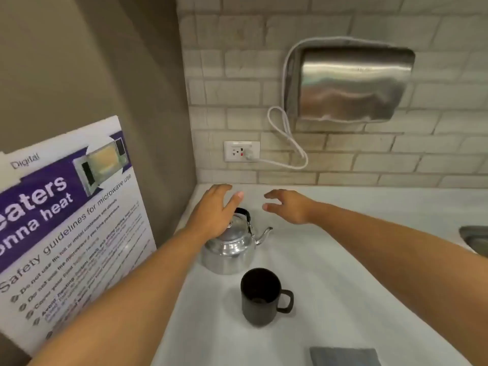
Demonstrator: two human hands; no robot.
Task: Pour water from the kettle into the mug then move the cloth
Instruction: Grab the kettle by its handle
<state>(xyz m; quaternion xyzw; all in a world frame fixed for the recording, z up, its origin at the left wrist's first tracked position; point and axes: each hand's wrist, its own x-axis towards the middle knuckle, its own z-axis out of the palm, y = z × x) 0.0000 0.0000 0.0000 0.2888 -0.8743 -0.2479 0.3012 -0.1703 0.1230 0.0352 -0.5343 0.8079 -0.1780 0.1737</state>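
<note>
White countertop [343,260] runs into a corner where a tan side wall meets a pale brick backsplash, and the metal kettle [232,247] sits close to that corner, which makes it the natural landmark. Its spout points right, away from the side wall. The black mug [261,295] stands just in front of the kettle, upright, handle turned right, apart from it by a narrow strip of counter; that closeness suggests a short pour is intended. The left hand [214,210] hovers over the kettle's lid and black handle, fingers spread and holding nothing. I cannot tell whether the palm touches the lid. The right hand [289,206] hangs behind and to the right of the kettle, fingers loosely curled and open, also empty. A grey cloth [343,356] lies flat well in front and right of the kettle, partly cut off at the bottom of the view. Left of the kettle a leaning poster [66,220] crowds the counter edge, so lifting leftward looks cramped. To the kettle's right the counter is bare up to a sink rim [475,239] at the far right, giving the better room for tilting. Behind and above it hang an outlet [241,151] and a steel dispenser [351,83].
</note>
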